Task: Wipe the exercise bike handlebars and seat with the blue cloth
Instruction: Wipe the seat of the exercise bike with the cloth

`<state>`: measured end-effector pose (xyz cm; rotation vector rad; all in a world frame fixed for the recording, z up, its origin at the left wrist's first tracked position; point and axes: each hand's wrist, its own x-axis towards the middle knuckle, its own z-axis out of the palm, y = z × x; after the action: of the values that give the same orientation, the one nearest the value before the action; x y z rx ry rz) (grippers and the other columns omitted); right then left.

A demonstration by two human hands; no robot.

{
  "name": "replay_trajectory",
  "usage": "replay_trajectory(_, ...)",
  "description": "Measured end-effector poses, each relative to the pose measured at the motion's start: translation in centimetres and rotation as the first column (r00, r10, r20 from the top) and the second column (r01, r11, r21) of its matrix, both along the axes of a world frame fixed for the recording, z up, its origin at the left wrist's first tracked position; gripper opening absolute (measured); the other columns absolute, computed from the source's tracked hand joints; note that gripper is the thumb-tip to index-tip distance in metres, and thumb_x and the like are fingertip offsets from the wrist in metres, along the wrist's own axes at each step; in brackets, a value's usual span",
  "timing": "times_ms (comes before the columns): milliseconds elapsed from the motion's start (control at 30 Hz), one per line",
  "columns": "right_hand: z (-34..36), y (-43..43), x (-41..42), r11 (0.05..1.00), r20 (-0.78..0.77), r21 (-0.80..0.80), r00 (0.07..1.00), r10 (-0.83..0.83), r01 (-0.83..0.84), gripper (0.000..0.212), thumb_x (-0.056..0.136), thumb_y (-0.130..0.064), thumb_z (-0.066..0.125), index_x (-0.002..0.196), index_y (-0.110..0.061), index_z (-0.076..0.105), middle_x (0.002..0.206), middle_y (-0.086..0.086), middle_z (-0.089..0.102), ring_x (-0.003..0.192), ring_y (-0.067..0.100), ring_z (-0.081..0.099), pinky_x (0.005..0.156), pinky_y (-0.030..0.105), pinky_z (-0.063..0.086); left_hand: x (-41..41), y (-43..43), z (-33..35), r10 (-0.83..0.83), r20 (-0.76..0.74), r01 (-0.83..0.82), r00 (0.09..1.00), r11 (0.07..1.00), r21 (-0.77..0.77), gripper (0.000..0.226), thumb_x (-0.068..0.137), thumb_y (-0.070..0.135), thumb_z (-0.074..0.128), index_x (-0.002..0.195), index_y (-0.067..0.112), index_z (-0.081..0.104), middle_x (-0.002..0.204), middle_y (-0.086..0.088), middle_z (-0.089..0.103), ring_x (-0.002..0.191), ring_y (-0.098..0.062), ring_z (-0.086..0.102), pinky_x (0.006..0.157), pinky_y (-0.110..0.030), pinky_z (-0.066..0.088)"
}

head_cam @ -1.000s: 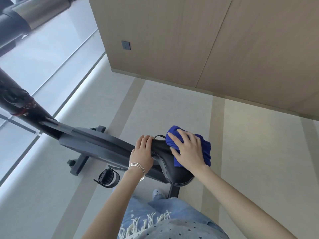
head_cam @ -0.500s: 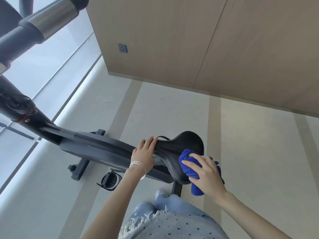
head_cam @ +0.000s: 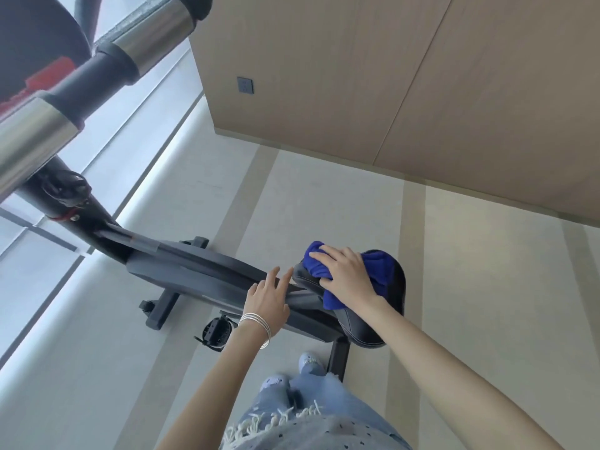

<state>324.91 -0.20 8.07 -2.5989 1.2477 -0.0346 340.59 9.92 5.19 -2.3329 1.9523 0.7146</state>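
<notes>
The blue cloth is bunched on top of the black seat, at 4 o'clock from the centre of the view. It is pressed down by the right hand, which is laid palm-down over it, the fingers stretched toward 9 o'clock rather than closed round it. Part of the cloth is hidden under that hand, and a fold is seen at 6 o'clock of the palm, against the side of the seat.

The left hand is held open at 9 o'clock of the seat, with straight fingers pointed at the seat's nose above the dark bike frame. Whether the frame is touched cannot be told. Thin silver bangles are worn on the left wrist.

The handlebars, black with chrome sleeves, are seen large and blurred at 10 to 11 o'clock, well apart from both hands, and part of the window is blocked by them. A pedal is seen at 8 o'clock of the left hand, with a stabiliser foot at 10 o'clock of it. The seat post is partly hidden under the seat, just beside a pale shoe. A wood-panelled wall carrying a grey socket is seen from 12 to 2 o'clock, above the pale floor.
</notes>
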Motion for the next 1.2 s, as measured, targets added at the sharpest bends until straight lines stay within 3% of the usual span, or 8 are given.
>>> replay_trajectory(133, 0.1, 2.0, -2.8, 0.995, 0.065, -0.1, 0.998, -0.018, 0.024, 0.053, 0.061, -0.01, 0.075, 0.112, -0.021, 0.065, 0.119, 0.001, 0.063, 0.092, 0.031, 0.059, 0.073, 0.041, 0.047, 0.5, 0.5, -0.2, -0.021, -0.019, 0.021, 1.0, 1.0, 0.004, 0.073, 0.085, 0.02, 0.049, 0.148, 0.025, 0.011, 0.153, -0.008, 0.017, 0.124, -0.031, 0.043, 0.108, -0.039, 0.034)
replay_trajectory(333, 0.4, 5.3, -7.6, 0.983, 0.071, -0.165, 0.995, -0.071, 0.082, 0.053, 0.052, -0.01, 0.083, 0.102, -0.022, 0.07, 0.112, -0.001, 0.067, 0.086, 0.028, 0.061, 0.063, 0.038, 0.051, 0.1, 0.7, 0.4, -0.09, -0.089, 0.088, 0.992, 0.996, -0.027, 0.068, 0.086, 0.017, 0.049, 0.146, 0.024, 0.018, 0.152, -0.006, 0.02, 0.125, -0.029, 0.042, 0.105, -0.037, 0.035)
replay_trajectory(500, -0.3, 9.2, -9.2, 0.945, 0.135, -0.19, 0.96, -0.245, 0.267, 0.052, 0.05, -0.003, 0.081, 0.099, -0.019, 0.072, 0.11, 0.001, 0.068, 0.086, 0.028, 0.061, 0.065, 0.039, 0.052, -0.7, 0.5, 1.4, -0.231, -0.1, 0.216, 0.968, 0.966, -0.146, 0.065, 0.088, 0.015, 0.049, 0.146, 0.024, 0.022, 0.15, -0.001, 0.025, 0.127, -0.024, 0.041, 0.106, -0.033, 0.034)
replay_trajectory(700, 0.4, 12.7, -9.5, 0.893, 0.146, -0.189, 0.911, -0.385, 0.408, 0.051, 0.05, -0.004, 0.084, 0.098, -0.017, 0.073, 0.108, 0.004, 0.069, 0.083, 0.031, 0.063, 0.068, 0.04, 0.054, -1.7, 1.0, 2.3, -0.372, -0.066, 0.357, 0.926, 0.919, -0.17, 0.064, 0.089, 0.017, 0.048, 0.146, 0.023, 0.022, 0.152, -0.002, 0.024, 0.129, -0.025, 0.038, 0.104, -0.034, 0.036)
replay_trajectory(800, 1.0, 14.4, -9.6, 0.851, 0.182, -0.122, 0.855, -0.486, 0.51, 0.05, 0.053, -0.002, 0.082, 0.101, -0.015, 0.072, 0.108, 0.005, 0.068, 0.084, 0.032, 0.062, 0.072, 0.041, 0.055, -2.3, 1.4, 2.6, -0.446, -0.038, 0.434, 0.894, 0.885, -0.17, 0.063, 0.088, 0.016, 0.048, 0.146, 0.023, 0.023, 0.151, -0.002, 0.027, 0.129, -0.024, 0.038, 0.102, -0.033, 0.036)
replay_trajectory(967, 2.2, 15.9, -11.6, 0.737, 0.239, 0.011, 0.714, -0.658, 0.676, 0.048, 0.071, -0.004, 0.069, 0.118, -0.013, 0.064, 0.123, 0.007, 0.06, 0.103, 0.031, 0.055, 0.09, 0.042, 0.045, -5.0, 1.3, 3.8, -0.611, -0.045, 0.584, 0.79, 0.773, -0.246, 0.06, 0.087, 0.014, 0.051, 0.143, 0.021, 0.032, 0.147, -0.003, 0.036, 0.132, -0.024, 0.035, 0.107, -0.036, 0.033)
replay_trajectory(1200, 3.4, 19.1, -14.8, 0.618, 0.309, -0.01, 0.59, -0.746, 0.786, 0.052, 0.069, -0.002, 0.072, 0.119, -0.013, 0.063, 0.121, 0.008, 0.06, 0.101, 0.031, 0.055, 0.088, 0.041, 0.047, -9.2, 1.5, 4.5, -0.739, 0.022, 0.723, 0.673, 0.651, -0.229, 0.056, 0.091, 0.021, 0.047, 0.145, 0.024, 0.028, 0.149, 0.001, 0.032, 0.138, -0.02, 0.025, 0.11, -0.033, 0.026)
